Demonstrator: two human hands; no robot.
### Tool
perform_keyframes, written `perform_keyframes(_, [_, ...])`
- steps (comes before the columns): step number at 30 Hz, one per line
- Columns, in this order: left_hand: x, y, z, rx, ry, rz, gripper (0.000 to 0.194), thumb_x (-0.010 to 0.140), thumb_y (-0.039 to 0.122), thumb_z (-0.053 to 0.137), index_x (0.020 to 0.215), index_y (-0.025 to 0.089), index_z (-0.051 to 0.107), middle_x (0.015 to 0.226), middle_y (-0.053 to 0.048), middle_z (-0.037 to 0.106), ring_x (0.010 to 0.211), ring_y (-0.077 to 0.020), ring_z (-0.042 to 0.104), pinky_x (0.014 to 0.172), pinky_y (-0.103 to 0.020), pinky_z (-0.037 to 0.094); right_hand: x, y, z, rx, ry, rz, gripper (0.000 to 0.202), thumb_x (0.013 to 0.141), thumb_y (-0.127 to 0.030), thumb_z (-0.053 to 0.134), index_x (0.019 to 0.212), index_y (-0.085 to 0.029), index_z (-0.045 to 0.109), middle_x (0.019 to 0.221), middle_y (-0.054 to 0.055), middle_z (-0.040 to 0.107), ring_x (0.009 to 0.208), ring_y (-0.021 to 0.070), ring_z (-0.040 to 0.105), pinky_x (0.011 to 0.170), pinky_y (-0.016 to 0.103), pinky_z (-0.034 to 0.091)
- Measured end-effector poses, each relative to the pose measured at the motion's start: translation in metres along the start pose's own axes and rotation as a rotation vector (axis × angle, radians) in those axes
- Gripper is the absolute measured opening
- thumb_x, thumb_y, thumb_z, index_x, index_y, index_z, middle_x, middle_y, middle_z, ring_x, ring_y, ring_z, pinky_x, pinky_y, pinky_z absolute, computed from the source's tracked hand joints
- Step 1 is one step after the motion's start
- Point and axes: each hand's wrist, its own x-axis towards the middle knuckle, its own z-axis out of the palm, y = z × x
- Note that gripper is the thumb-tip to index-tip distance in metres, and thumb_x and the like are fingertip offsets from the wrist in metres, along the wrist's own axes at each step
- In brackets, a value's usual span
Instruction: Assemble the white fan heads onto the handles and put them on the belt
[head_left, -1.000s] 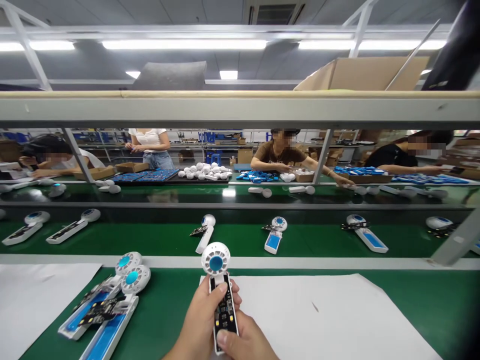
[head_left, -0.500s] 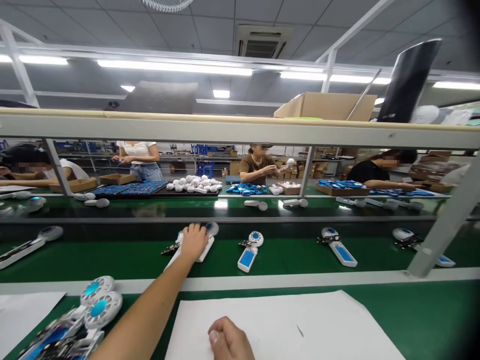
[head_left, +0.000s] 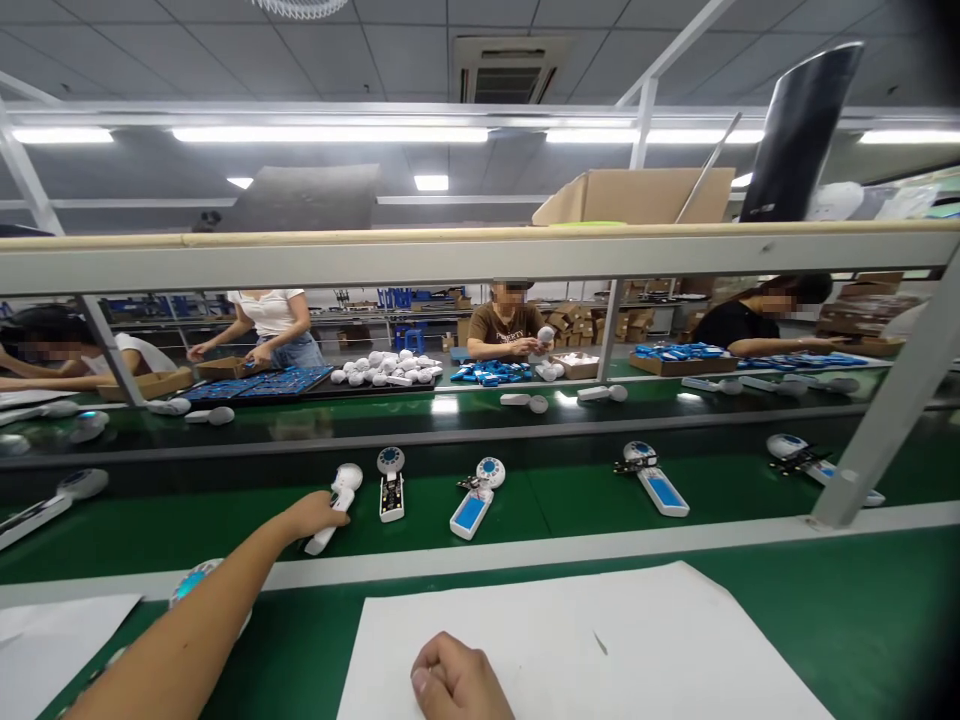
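White device (head_left: 347,480) in left grip (head_left: 313,513).

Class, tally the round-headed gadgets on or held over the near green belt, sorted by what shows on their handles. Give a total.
Gadgets with blue handle panels: 3
Gadgets with dark handle insides: 2
White-handled gadget, gripped by the left hand: 1
Total: 6
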Motion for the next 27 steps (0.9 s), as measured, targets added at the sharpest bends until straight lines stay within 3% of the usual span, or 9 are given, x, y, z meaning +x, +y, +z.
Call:
perform_keyframes(4, [-0.029,0.03,-0.008,-0.009,0.124,-0.047,0.029,0.094,0.039,0.058,0.097,0.011,0.06,0.091,-0.005,0.062,0.081,-0.0157,0.06,0.078,-0.033,0.051,-0.001,0.001,-0.002,0.053,0.005,-0.053,0.026,0.081,-0.037,0.059,0.081,-0.012,0.064,0.06,0.0,0.046,0.058,0.0074,0.039,0.058,0.019,0.025])
perform_keyframes(7, [-0.079,0.061,-0.006,-0.051,0.243,0.037,0.032,0.095,0.041,0.05,0.109,0.012,0.052,0.096,-0.008,0.062,0.081,-0.0188,0.06,0.075,-0.032,0.046,-0.003,0.003,-0.005,0.127,0.049,-0.142,0.049,0.085,-0.058,0.052,0.097,-0.012,0.065,0.06,-0.003,0.038,0.057,0.0066,0.032,0.058,0.02,0.024])
perform_keyframes(10, [-0.143,0.095,0.027,-0.107,0.288,0.163,0.035,0.093,0.049,0.048,0.111,0.018,0.045,0.109,-0.01,0.063,0.096,-0.0242,0.062,0.076,-0.031,0.041,-0.007,0.005,-0.004,0.193,0.141,-0.291,0.072,0.083,-0.077,0.04,0.112,-0.015,0.063,0.076,0.002,0.047,0.067,0.0092,0.04,0.065,0.021,0.034])
perform_keyframes(12, [-0.182,0.113,0.062,-0.127,0.227,0.207,0.027,0.094,0.044,0.044,0.106,0.019,0.046,0.103,-0.01,0.064,0.089,-0.0252,0.064,0.072,-0.03,0.039,-0.008,0.006,-0.001,0.214,0.2,-0.385,0.075,0.081,-0.08,0.042,0.116,-0.016,0.062,0.086,0.004,0.052,0.075,0.0114,0.046,0.071,0.022,0.039])
perform_keyframes(15, [-0.218,0.123,0.108,-0.129,0.125,0.229,0.02,0.091,0.032,0.041,0.106,0.021,0.05,0.102,-0.011,0.064,0.082,-0.0277,0.065,0.065,-0.031,0.035,-0.009,0.009,0.001,0.204,0.251,-0.433,0.059,0.081,-0.069,0.055,0.105,-0.016,0.065,0.082,0.003,0.049,0.072,0.0102,0.046,0.068,0.02,0.038])
perform_keyframes(17, [-0.224,0.119,0.122,-0.166,0.11,0.313,0.024,0.088,0.028,0.043,0.108,0.02,0.052,0.111,-0.014,0.06,0.09,-0.0306,0.063,0.068,-0.033,0.036,-0.008,0.01,-0.002,0.192,0.261,-0.419,0.045,0.085,-0.059,0.058,0.086,-0.014,0.064,0.079,0.002,0.048,0.071,0.0091,0.046,0.068,0.019,0.037])
perform_keyframes(21, [-0.211,0.099,0.116,-0.793,-0.132,0.469,0.05,0.082,0.043,0.06,0.123,0.019,0.044,0.124,-0.015,0.054,0.101,-0.0286,0.059,0.083,-0.035,0.043,-0.005,0.008,-0.017,0.249,0.22,-0.374,0.044,0.092,-0.055,0.05,0.08,-0.013,0.058,0.08,0.003,0.052,0.078,0.0098,0.049,0.074,0.019,0.039])
perform_keyframes(24, [-0.201,0.091,0.108,-1.264,-0.494,0.373,0.05,0.094,0.06,0.04,0.118,0.016,0.045,0.112,-0.015,0.061,0.091,-0.024,0.064,0.08,-0.034,0.048,-0.004,0.003,-0.023,0.324,0.111,-0.339,0.049,0.088,-0.061,0.055,0.081,-0.013,0.057,0.074,0.001,0.049,0.07,0.008,0.046,0.067,0.018,0.039])
perform_keyframes(27, [-0.204,0.093,0.116,-1.56,-0.72,0.226,0.043,0.09,0.054,0.058,0.105,0.015,0.05,0.092,-0.011,0.066,0.081,-0.021,0.066,0.079,-0.033,0.051,-0.006,-0.001,-0.024,0.389,0.012,-0.299,0.052,0.085,-0.065,0.057,0.08,-0.013,0.054,0.066,-0.001,0.044,0.06,0.0062,0.042,0.058,0.018,0.036])
